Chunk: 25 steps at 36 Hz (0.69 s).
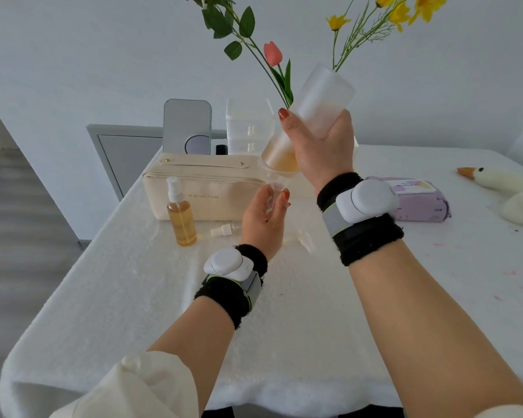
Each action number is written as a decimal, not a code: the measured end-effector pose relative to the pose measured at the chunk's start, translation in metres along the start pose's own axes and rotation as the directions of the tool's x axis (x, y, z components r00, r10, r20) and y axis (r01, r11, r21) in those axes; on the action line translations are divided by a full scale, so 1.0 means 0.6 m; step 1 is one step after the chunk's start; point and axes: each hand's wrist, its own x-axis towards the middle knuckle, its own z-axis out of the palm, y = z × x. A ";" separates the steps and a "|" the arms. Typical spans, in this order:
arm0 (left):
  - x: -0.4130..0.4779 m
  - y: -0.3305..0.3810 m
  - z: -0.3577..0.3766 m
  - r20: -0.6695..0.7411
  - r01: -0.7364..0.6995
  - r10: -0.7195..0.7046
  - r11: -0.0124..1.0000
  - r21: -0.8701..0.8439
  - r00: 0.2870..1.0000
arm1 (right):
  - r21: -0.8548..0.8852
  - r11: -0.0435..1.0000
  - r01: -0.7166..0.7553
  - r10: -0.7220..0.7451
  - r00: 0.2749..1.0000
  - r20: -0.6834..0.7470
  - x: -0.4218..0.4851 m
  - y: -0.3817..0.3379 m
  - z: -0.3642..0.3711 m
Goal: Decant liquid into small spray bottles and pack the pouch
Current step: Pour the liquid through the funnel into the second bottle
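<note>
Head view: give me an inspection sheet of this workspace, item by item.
Surface: white fuzzy cloth covers the top; small pink marks at right.
Job's things: frosted bottle tilted mouth-down over clear funnel, amber liquid at its lower end; filled spray bottle upright before cream pouch; loose pump head lying on the cloth.
Clutter: purple wipes pack, plush goose, mirror, clear drawer box, flowers.
Hands: right hand grips the frosted bottle; left hand pinches the funnel's stem; a sensor band on each wrist.
Cables: nothing seen.
Surroundings: white wall, grey floor at left.
</note>
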 end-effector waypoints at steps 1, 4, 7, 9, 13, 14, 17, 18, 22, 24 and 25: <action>0.000 0.000 0.000 -0.003 0.001 -0.001 1.000 -0.002 1.000 | 0.002 1.000 -0.001 0.001 1.000 -0.002 0.000 0.000 0.000; -0.001 0.002 -0.001 0.001 0.004 -0.004 1.000 -0.002 1.000 | 0.001 1.000 -0.006 0.006 1.000 -0.002 0.001 -0.001 0.001; 0.000 0.002 -0.001 0.006 0.010 -0.010 1.000 -0.004 1.000 | 0.009 1.000 -0.027 0.027 1.000 -0.005 0.003 -0.002 0.000; 0.000 0.002 -0.001 0.015 0.011 -0.011 1.000 -0.006 1.000 | 0.009 0.999 -0.031 0.031 1.000 -0.008 0.005 -0.004 -0.002; 0.001 0.005 -0.001 0.016 0.010 -0.010 1.000 -0.012 1.000 | 0.025 1.000 -0.018 0.019 1.000 -0.009 0.008 -0.013 -0.006; 0.002 0.005 -0.001 0.015 0.011 -0.011 1.000 -0.015 1.000 | 0.029 0.999 -0.015 0.015 1.000 -0.010 0.009 -0.016 -0.007; 0.005 0.005 0.000 0.022 0.016 -0.016 1.000 -0.022 1.000 | 0.030 1.000 -0.010 0.010 1.000 0.000 0.010 -0.022 -0.008; 0.005 0.004 -0.001 0.019 0.018 -0.017 1.000 -0.025 1.000 | 0.030 1.000 -0.009 0.009 1.000 0.005 0.009 -0.024 -0.008; 0.006 0.002 -0.001 -0.009 0.032 -0.033 0.997 -0.066 0.999 | 0.037 0.999 -0.014 0.013 1.000 0.017 0.006 -0.026 -0.008; 0.005 0.001 -0.002 -0.008 0.037 -0.038 0.997 -0.071 0.999 | 0.042 0.999 -0.018 0.017 1.000 0.019 0.004 -0.026 -0.008; 0.005 0.001 -0.002 -0.006 0.034 -0.035 0.997 -0.068 0.999 | 0.043 0.999 -0.020 0.019 1.000 0.018 0.004 -0.026 -0.008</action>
